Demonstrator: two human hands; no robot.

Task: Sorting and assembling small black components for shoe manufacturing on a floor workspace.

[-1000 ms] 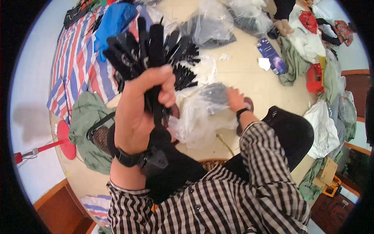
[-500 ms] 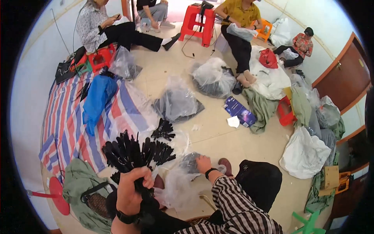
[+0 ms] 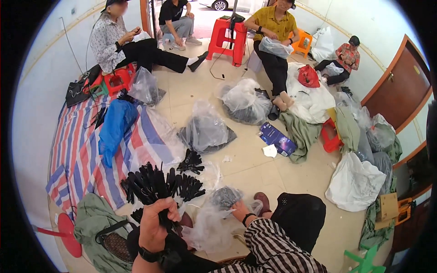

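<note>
A thick bunch of slim black strips (image 3: 148, 184) stands up out of my left hand (image 3: 157, 223), whose fingers are wrapped round its lower end. More black strips lie on the floor just beyond, in one small bundle (image 3: 191, 162) and one larger bundle (image 3: 190, 186). My right hand (image 3: 240, 212) is low between my feet, against a clear plastic bag (image 3: 226, 197) with small dark contents. Its fingertips are hidden at the bag, so their grip does not show. Crumpled thin plastic (image 3: 207, 230) spreads between my two arms.
Filled clear bags (image 3: 207, 127) stand mid-floor. A striped sheet (image 3: 86, 154) with a blue bag (image 3: 116, 125) lies left; a white sack (image 3: 355, 182) lies right. Several people sit around the room, near a red stool (image 3: 227, 41). A green cloth bag (image 3: 98, 232) lies beside my left arm.
My right hand has drawn back toward me, from on top of the clear bag to its near edge. The left hand keeps the bunch, slightly lower. The view has tilted up a little.
</note>
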